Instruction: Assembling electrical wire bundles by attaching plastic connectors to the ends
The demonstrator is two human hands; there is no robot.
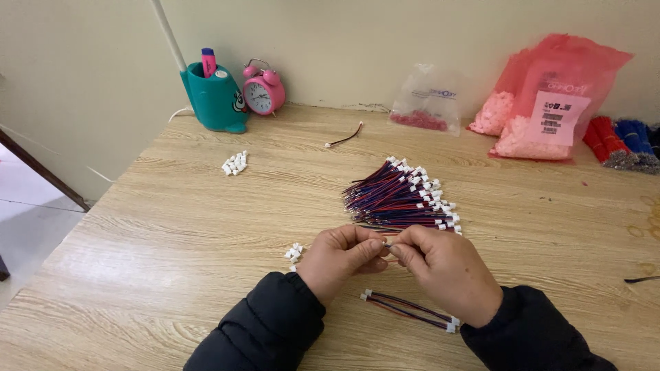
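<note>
Our left hand and right hand meet at lower centre, fingers of both pinched on one thin wire. Large bundle of connectored wires just above hands; few more wires below right hand. We judge work well along: small connector heaps remain on counter.

I can't see what my left hand and right hand pinch; fingers hide it. The blue wire bundle is cut off at the right edge.
</note>
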